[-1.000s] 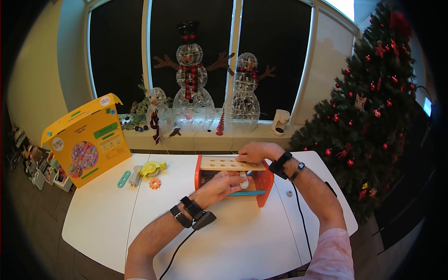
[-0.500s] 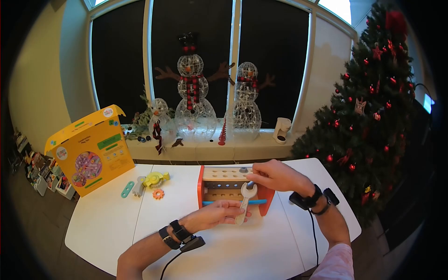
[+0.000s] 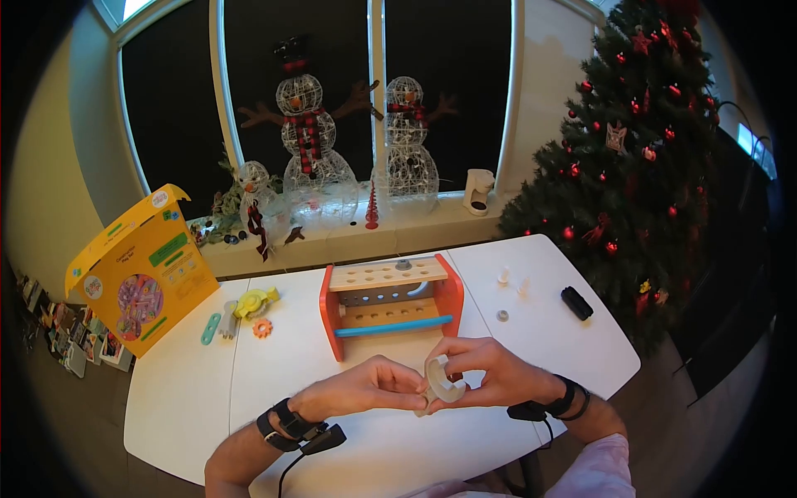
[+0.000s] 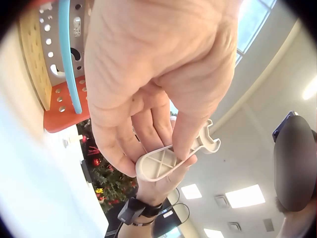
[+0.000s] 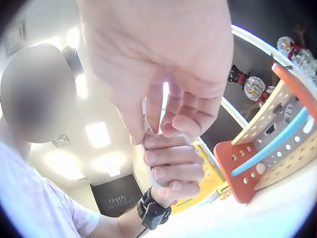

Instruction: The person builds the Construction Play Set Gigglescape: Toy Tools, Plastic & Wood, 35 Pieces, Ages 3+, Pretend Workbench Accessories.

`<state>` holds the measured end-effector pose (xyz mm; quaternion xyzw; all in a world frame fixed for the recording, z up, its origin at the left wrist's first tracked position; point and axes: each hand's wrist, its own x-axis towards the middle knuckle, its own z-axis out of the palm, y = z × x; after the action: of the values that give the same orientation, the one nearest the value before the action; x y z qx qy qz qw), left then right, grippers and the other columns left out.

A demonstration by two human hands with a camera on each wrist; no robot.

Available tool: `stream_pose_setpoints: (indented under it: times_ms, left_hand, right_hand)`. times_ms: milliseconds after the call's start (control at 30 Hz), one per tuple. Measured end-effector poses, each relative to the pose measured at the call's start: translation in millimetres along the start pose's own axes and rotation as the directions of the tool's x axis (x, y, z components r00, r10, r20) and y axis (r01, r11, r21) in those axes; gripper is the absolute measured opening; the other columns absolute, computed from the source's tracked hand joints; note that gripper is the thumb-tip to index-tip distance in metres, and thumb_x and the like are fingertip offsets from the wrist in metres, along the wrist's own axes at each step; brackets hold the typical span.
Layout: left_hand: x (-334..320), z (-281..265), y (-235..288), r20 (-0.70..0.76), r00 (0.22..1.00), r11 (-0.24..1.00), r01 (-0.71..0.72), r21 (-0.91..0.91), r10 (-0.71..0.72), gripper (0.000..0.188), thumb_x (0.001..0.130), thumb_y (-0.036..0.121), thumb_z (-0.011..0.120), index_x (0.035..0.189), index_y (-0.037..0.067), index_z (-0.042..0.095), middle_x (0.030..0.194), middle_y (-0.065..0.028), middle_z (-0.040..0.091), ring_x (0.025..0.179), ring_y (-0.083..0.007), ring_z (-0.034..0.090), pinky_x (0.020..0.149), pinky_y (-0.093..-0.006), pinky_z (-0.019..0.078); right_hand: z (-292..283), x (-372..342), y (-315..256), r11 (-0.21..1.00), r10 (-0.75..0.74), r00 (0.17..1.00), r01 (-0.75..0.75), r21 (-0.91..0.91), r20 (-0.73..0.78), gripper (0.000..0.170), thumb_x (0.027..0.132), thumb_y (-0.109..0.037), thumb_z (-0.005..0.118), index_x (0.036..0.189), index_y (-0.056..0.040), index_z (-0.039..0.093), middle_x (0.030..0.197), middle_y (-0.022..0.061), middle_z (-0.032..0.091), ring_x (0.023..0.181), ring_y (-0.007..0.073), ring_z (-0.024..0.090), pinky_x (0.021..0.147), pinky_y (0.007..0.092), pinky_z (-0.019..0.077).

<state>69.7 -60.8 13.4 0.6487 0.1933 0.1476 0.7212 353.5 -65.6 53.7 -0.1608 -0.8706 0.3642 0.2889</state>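
Note:
A cream toy wrench [image 3: 444, 383] is held up over the table, in front of the toy workbench [image 3: 387, 328]. My left hand [image 3: 365, 388] pinches its handle end between thumb and fingers. In the left wrist view the wrench [image 4: 157, 164] shows its ribbed side. My right hand [image 3: 498, 375] grips it near the open-jawed head. The right wrist view shows the right hand [image 5: 158, 74] above the left fingers, with the wrench partly hidden. The workbench has red sides, a blue bar and a grey nut [image 3: 403, 265] on its wooden top.
On the left stand a yellow box [image 3: 149, 274], a teal strip [image 3: 211, 329], a yellow-green toy [image 3: 253, 303] and an orange gear [image 3: 262, 329]. To the right lie small pale pieces [image 3: 503, 277], a grey nut [image 3: 502, 315] and a black object [image 3: 576, 304].
Both hands have moved away from the workbench toward the body with the wrench. My right hand has left the bench top and now grips the wrench too. The head view has shifted.

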Motion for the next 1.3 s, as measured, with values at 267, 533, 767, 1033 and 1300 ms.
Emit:
stream_pose_setpoints:
  times_ms: [267,533,767,1033,1300]
  left_hand:
    - [-26,7,16,-0.357,0.934,0.999,0.024,0.040,-0.008,0.029,0.111,0.016,0.069,0.132,-0.002,0.075,0.127,-0.0138,0.078,0.118,-0.0208,0.075,0.110,-0.0358,0.0589]
    - [-76,-24,16,-0.673,0.733,0.994,-0.099,0.041,0.101,0.020,0.111,0.017,0.069,0.121,0.001,0.074,0.114,-0.0106,0.079,0.098,-0.0163,0.075,0.091,-0.0318,0.0623]
    - [-88,-45,33,-0.840,0.527,0.990,-0.112,0.087,0.133,0.024,0.111,0.025,0.069,0.124,0.005,0.069,0.106,-0.0072,0.074,0.088,-0.0142,0.074,0.076,-0.0269,0.0605]
    - [-57,-104,9,-0.905,0.377,0.963,0.099,0.252,0.198,0.053,0.107,0.048,0.072,0.131,0.001,0.068,0.114,-0.0098,0.074,0.091,-0.0175,0.075,0.077,-0.0295,0.0636]
    - [-51,-109,6,-0.762,0.634,0.979,0.203,0.000,-0.132,0.081,0.110,0.068,0.051,0.148,-0.002,0.064,0.144,-0.0169,0.070,0.121,-0.0262,0.072,0.109,-0.0417,0.0597]
  right_hand:
    - [-53,-33,16,0.972,0.216,0.899,-0.233,0.001,-0.382,0.028,0.092,-0.007,0.089,0.114,0.0044,0.077,0.100,0.0082,0.080,0.091,0.0130,0.077,0.085,0.0275,0.0612]
    - [-118,-117,133,0.442,0.516,0.600,-0.798,-0.410,-0.611,0.027,0.080,-0.018,0.095,0.093,0.0022,0.084,0.084,0.0173,0.081,0.076,0.0261,0.080,0.076,0.0338,0.0636]
    - [-121,-142,181,0.268,0.598,0.540,-0.831,-0.487,-0.592,0.031,0.076,-0.025,0.096,0.091,-0.0005,0.085,0.083,0.0180,0.081,0.075,0.0326,0.079,0.078,0.0382,0.0640]
    - [-89,-15,131,0.629,0.729,0.535,-0.769,0.112,-0.426,0.067,0.105,-0.061,0.068,0.112,0.0041,0.081,0.092,0.0146,0.081,0.089,0.0300,0.080,0.075,0.0399,0.0674]
    - [-65,34,123,0.603,0.788,0.595,-0.696,0.389,-0.157,0.090,0.110,-0.071,0.044,0.140,0.0111,0.065,0.126,0.0254,0.074,0.117,0.0345,0.075,0.088,0.0429,0.0698]
